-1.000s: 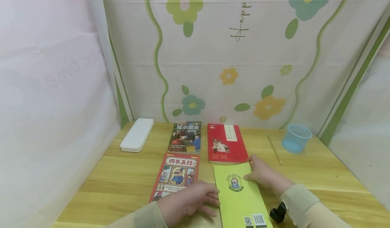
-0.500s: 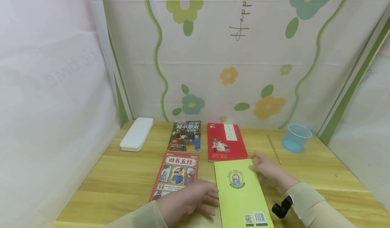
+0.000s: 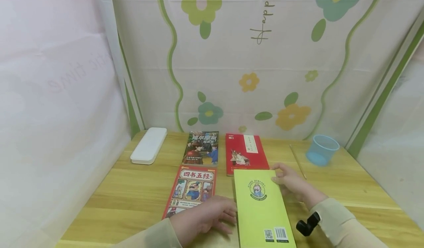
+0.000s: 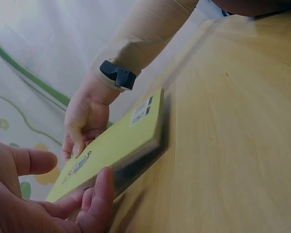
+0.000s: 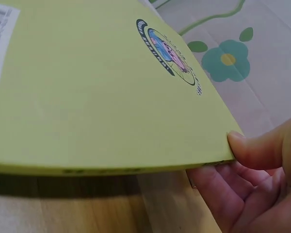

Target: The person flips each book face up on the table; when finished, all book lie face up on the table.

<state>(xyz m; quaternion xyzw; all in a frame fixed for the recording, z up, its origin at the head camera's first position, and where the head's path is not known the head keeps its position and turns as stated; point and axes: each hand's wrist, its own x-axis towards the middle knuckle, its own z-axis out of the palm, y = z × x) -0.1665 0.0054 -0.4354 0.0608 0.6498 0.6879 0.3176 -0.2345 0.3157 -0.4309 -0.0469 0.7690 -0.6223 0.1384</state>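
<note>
A yellow-green book (image 3: 265, 211) lies back cover up, its emblem at the far end and barcode near me. My right hand (image 3: 293, 181) pinches its far right corner; in the right wrist view the thumb (image 5: 254, 148) presses on the cover and the fingers curl beneath. My left hand (image 3: 212, 216) is at the book's left edge, fingers loosely extended against it, thumb apart from the cover in the left wrist view. That view shows the book (image 4: 116, 145) tilted, with a dark gap and shadow under its near edge. Its far end overlaps a red book (image 3: 246, 156).
A comic-style red-bordered book (image 3: 192, 189) lies partly behind my left hand, below a dark illustrated book (image 3: 201, 148). A white case (image 3: 149, 145) sits at the back left. Toward the right are a thin stick (image 3: 297, 159) and a blue translucent cup (image 3: 322, 150). Fabric walls surround the wooden table (image 3: 109, 204).
The yellow-green book has come up at its far end and straightened slightly, now covering the red book's lower edge. My right hand has risen with it; the left has hardly moved.
</note>
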